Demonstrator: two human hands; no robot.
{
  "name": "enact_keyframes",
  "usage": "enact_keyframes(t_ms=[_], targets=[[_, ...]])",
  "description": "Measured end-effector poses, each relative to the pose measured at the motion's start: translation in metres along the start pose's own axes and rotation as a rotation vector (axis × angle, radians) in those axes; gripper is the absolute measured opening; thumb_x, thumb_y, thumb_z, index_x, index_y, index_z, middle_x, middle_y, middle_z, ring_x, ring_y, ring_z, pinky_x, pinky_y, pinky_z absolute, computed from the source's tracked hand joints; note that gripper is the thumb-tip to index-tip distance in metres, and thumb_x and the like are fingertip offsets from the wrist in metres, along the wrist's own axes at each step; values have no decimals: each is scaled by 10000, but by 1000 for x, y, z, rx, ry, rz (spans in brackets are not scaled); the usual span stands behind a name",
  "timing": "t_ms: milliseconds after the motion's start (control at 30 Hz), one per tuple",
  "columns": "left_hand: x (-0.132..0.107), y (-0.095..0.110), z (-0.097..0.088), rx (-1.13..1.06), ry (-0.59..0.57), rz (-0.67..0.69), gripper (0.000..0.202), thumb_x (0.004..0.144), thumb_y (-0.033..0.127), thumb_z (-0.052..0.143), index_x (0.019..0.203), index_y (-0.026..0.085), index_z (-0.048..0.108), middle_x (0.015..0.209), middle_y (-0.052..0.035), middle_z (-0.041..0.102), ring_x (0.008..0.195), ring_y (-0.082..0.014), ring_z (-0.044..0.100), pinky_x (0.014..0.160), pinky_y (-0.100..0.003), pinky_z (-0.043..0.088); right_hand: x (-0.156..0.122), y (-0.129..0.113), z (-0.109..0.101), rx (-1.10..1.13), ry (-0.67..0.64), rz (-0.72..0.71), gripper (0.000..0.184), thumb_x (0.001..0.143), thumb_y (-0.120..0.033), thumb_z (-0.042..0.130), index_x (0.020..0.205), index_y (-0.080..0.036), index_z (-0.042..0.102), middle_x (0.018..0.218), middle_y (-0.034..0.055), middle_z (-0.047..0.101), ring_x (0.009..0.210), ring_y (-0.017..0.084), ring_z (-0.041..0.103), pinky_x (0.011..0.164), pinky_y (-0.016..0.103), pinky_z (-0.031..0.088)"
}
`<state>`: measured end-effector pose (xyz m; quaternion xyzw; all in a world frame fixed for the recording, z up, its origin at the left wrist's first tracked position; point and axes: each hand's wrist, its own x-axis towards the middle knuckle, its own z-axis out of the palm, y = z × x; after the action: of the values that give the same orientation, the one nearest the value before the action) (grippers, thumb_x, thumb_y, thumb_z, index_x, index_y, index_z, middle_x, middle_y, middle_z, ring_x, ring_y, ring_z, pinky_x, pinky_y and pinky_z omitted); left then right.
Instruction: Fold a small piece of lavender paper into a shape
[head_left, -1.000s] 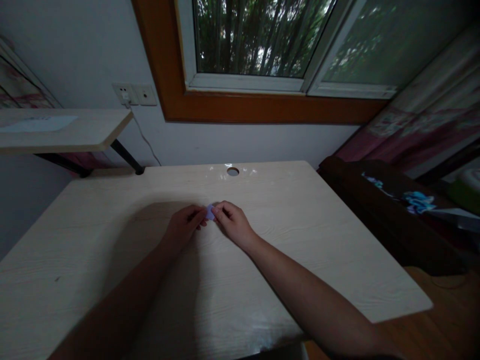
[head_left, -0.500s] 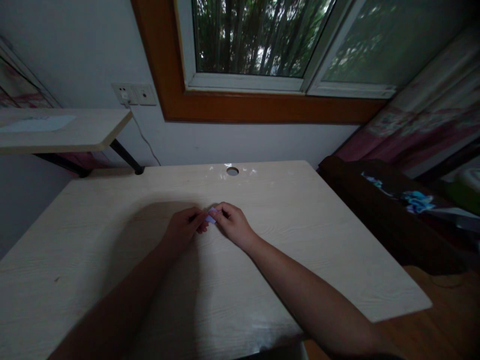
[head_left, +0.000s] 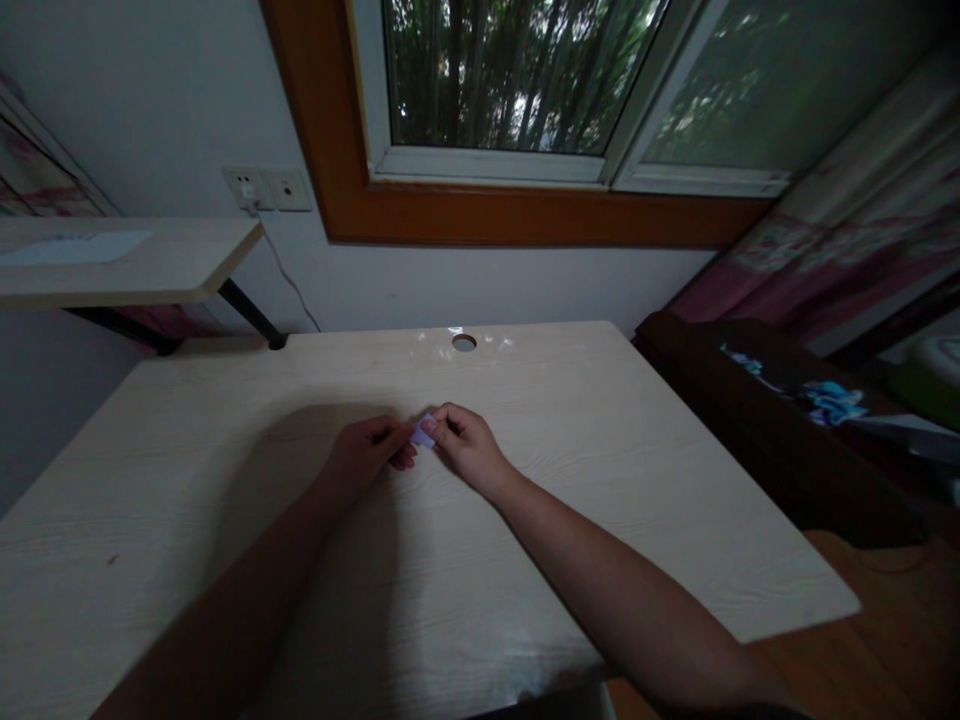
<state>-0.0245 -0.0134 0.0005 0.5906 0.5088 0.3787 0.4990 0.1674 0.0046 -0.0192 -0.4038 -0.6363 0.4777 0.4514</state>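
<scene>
Between my two hands is a small, pale purple piece that looks like folded paper (head_left: 422, 431). My left hand (head_left: 369, 446) pinches its left edge with thumb and fingers, the other fingers curled below. On the opposite side, my right hand (head_left: 466, 445) grips it between thumb and forefinger, the thumb lying on top. Both hands are just over the middle of the light wood-grain desk (head_left: 637, 480). Fingers cover part of the piece, so its full shape is hidden.
A raised shelf (head_left: 187, 255) on black legs stands at the desk's back left. A round cable hole (head_left: 464, 343) lies near the back edge. Beyond the right edge is a dark brown piece of furniture (head_left: 750, 420) with blue cloth (head_left: 832, 402) on it.
The hands have stayed almost in place. Slightly more of the purple piece shows between the fingers now, as the fingers have shifted a little.
</scene>
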Motion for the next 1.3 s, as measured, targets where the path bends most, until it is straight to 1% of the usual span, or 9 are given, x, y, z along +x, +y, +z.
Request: enact_keyframes(t_ms=[500, 700, 767, 833, 933, 1000, 1067, 1133, 1300], targets=[[-2, 4, -1, -4, -7, 38, 352, 911, 446, 549, 749, 158, 671, 636, -22, 682, 554, -123, 632, 564, -227, 516, 1, 2, -1, 228, -19, 81, 349, 831, -527, 675, 770, -190, 605, 613, -37, 527, 572, 117, 449, 578, 255, 330], [-1, 0, -2, -58, 126, 90, 307, 917, 389, 532, 744, 156, 634, 638, -13, 639, 526, -112, 600, 516, -224, 500, 4, 1, -3, 342, 44, 111, 310, 816, -476, 706, 751, -187, 617, 607, -36, 557, 563, 109, 476, 569, 244, 332], [-1, -2, -1, -62, 174, 159, 274, 930, 359, 519, 780, 157, 628, 676, -15, 636, 556, -112, 601, 542, -231, 515, 4, 2, -4, 362, 48, 125, 301, 805, -463, 719, 744, -187, 618, 600, -40, 556, 549, 104, 471, 556, 240, 329], [-2, -3, 0, -27, 215, 274, 186, 929, 318, 531, 900, 169, 640, 789, -29, 651, 658, -126, 630, 606, -249, 546, 4, 2, -3, 378, 52, 135, 297, 795, -455, 727, 732, -187, 617, 587, -44, 550, 533, 99, 462, 540, 235, 324], [-2, -5, 1, 185, 234, 518, 203, 898, 240, 582, 1089, 212, 646, 1049, -73, 644, 921, -170, 647, 754, -300, 577, 4, 0, -3, 383, 49, 144, 299, 791, -452, 727, 716, -185, 617, 570, -44, 550, 518, 95, 457, 523, 232, 321], [-1, -6, 1, 379, 221, 680, 251, 888, 201, 602, 1131, 237, 655, 1149, -82, 623, 1042, -189, 618, 859, -345, 562, 3, -1, -3, 380, 41, 160, 312, 784, -466, 726, 709, -184, 615, 561, -40, 552, 510, 97, 456, 509, 232, 317], [-1, -6, 3, 526, 208, 796, 260, 892, 190, 611, 1139, 255, 661, 1153, -74, 628, 1070, -193, 607, 911, -371, 539, 3, -3, -3, 372, 30, 173, 329, 770, -485, 731, 701, -184, 615, 563, -35, 557, 510, 100, 459, 500, 234, 321], [-1, -6, 5, 613, 208, 873, 246, 893, 198, 627, 1128, 259, 665, 1127, -68, 642, 1047, -192, 613, 910, -376, 529, 3, -3, -3, 365, 10, 172, 338, 759, -496, 735, 696, -184, 621, 573, -31, 563, 519, 102, 469, 504, 235, 335], [-3, -2, 6, 687, 206, 988, 225, 877, 177, 661, 1089, 253, 667, 1066, -59, 687, 992, -185, 623, 899, -375, 505, 3, -4, -3, 374, -50, 190, 340, 766, -495, 733, 685, -179, 635, 585, -29, 579, 511, 95, 482, 511, 235, 360]])
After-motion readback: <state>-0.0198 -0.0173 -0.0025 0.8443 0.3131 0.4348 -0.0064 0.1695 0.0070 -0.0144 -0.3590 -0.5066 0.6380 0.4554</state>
